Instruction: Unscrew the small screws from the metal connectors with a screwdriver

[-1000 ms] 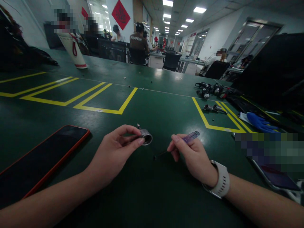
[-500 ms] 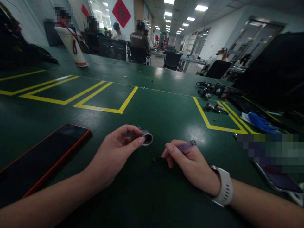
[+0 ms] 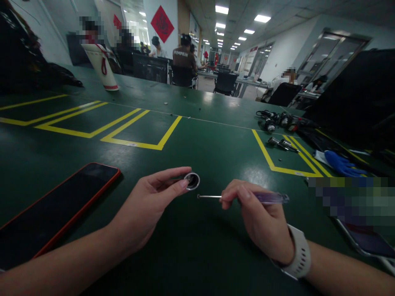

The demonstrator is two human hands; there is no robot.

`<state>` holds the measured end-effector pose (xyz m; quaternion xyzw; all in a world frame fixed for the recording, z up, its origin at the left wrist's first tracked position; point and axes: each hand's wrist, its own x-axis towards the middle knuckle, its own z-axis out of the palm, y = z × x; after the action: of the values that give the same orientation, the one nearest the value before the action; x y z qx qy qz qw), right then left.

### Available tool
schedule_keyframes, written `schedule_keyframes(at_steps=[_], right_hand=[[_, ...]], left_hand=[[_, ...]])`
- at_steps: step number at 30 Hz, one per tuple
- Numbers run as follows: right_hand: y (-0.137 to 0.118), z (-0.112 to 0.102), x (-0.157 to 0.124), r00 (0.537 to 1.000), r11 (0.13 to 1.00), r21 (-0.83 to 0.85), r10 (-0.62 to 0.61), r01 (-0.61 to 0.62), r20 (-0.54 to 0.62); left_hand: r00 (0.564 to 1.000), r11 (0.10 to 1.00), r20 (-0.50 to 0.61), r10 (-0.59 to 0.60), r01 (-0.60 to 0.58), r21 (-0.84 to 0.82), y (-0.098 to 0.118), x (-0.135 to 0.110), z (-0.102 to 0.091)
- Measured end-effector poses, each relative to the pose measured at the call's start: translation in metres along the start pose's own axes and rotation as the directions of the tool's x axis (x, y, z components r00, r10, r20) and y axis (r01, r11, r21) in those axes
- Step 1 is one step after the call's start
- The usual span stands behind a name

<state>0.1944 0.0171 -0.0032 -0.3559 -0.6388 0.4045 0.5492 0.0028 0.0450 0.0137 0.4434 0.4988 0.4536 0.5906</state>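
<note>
Between the thumb and fingers of my left hand [image 3: 151, 201] is a short hollow metal cylinder [image 3: 193, 181], its round open end turned toward me and to the right. Its far part is covered by my fingers. My right hand [image 3: 256, 213] is closed around a screwdriver [image 3: 270, 198] with a see-through purple handle. The thin shaft points left, and a small dark piece, perhaps a screw, sits at its tip. That tip lies just below and right of the cylinder's opening, apart from it.
An orange-edged phone [image 3: 70, 197] lies at left. Yellow tape [image 3: 132, 144] marks boxes on the green table [image 3: 197, 263]. Metal parts [image 3: 282, 144], a cluster of dark parts [image 3: 277, 119] and a blue glove [image 3: 341, 162] lie at right. A white cup-like container [image 3: 103, 68] stands far left.
My right hand has lifted the screwdriver off the table and tipped it level, with the small piece at its tip, now near the cylinder. My left hand has turned the cylinder slightly.
</note>
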Motion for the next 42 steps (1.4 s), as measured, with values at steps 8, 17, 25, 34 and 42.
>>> schedule_keyframes(at_steps=[8, 17, 25, 34, 42], right_hand=[[-0.016, 0.002, -0.007, 0.968, 0.923, -0.32, -0.153, 0.212, 0.199], [-0.014, 0.009, -0.004, 0.882, 0.788, -0.432, -0.283, 0.438, 0.377], [-0.016, 0.012, -0.005, 0.853, 0.732, -0.469, -0.304, 0.494, 0.424], [-0.018, 0.017, -0.007, 0.843, 0.676, -0.518, -0.325, 0.524, 0.428], [-0.029, 0.007, -0.004, 0.809, 0.673, -0.461, -0.402, 0.578, 0.428]], left_hand=[[0.998, 0.999, 0.062, 0.028, -0.03, 0.021, -0.006, -0.004, -0.002], [1.0, 0.998, 0.021, 0.023, -0.024, 0.05, 0.001, -0.009, 0.005], [0.999, 0.998, -0.019, 0.028, -0.027, 0.053, 0.0, -0.008, 0.009], [0.997, 0.995, -0.047, 0.055, -0.051, 0.088, 0.003, -0.009, 0.012], [0.998, 0.998, -0.053, -0.015, 0.019, 0.067, 0.002, -0.008, 0.011]])
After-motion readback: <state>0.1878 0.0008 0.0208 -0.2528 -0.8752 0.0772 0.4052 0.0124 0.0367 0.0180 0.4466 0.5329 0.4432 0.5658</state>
